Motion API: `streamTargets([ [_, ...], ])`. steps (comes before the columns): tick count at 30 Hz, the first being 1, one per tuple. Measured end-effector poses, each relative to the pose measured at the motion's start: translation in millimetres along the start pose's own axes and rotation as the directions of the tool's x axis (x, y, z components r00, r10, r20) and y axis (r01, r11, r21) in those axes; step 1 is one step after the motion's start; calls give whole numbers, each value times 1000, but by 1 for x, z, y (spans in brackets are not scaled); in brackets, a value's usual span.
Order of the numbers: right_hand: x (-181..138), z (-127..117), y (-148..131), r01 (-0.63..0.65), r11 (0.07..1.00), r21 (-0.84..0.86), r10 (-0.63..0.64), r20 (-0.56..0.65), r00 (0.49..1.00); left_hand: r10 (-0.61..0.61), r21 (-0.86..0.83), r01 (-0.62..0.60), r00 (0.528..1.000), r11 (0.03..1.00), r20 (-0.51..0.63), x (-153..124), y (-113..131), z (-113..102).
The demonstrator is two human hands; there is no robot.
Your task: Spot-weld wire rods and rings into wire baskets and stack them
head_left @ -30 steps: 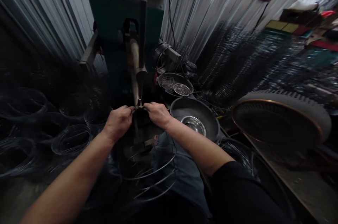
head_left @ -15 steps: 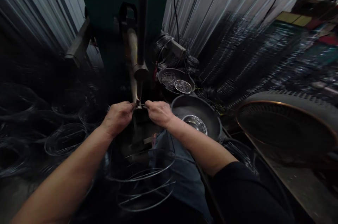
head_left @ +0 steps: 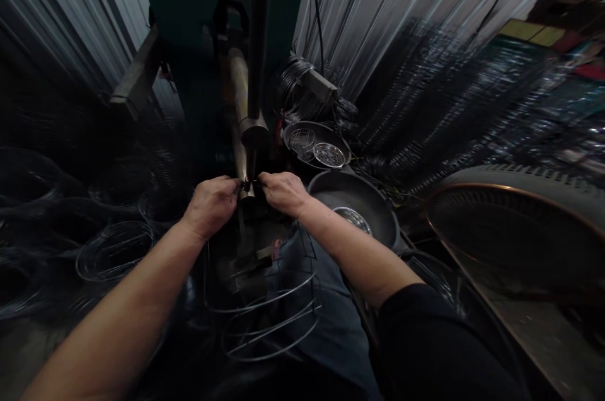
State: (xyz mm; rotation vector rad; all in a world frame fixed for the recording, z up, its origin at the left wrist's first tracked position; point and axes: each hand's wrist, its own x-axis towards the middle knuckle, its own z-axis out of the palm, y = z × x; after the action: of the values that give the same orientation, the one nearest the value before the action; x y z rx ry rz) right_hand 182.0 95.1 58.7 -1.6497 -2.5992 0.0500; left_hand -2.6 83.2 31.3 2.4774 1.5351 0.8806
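Observation:
Both hands are closed in a pinch at the tips of a spot-welding machine. My left hand (head_left: 215, 202) grips the left side of a wire frame, just left of the tips. My right hand (head_left: 283, 191) pinches the same frame from the right. The round wire loops of the wire frame (head_left: 262, 359) hang below my hands, in front of my legs. Between the fingers, the metal electrode arm (head_left: 240, 82) reaches down, and a thicker cylinder end (head_left: 254, 133) sits just above. The exact spot held is small and dark.
To the right, a dark pan (head_left: 378, 205) holds a shiny metal dish (head_left: 352, 219); a second pan (head_left: 288, 136) behind has small wire pieces and another dish. A round fan-like guard (head_left: 515, 218) stands at right. Wire rings (head_left: 116, 249) are piled at left. Wire coils (head_left: 295, 82) lie behind.
The hanging loops have swung slightly up and to the right. Both hands stay at the tips, raised slightly. The bright glint at the tip has dimmed.

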Motion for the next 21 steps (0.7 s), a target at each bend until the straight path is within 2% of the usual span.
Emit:
streamTargets([
  [12,3,4,4,-14,999,38,14,0,1000,-6,-4,6,1000,1000,25,2,-2,-1],
  [21,6,-5,5,-27,990,136,23,29,999,-49,-75,53,997,996,54,8,-5,1],
])
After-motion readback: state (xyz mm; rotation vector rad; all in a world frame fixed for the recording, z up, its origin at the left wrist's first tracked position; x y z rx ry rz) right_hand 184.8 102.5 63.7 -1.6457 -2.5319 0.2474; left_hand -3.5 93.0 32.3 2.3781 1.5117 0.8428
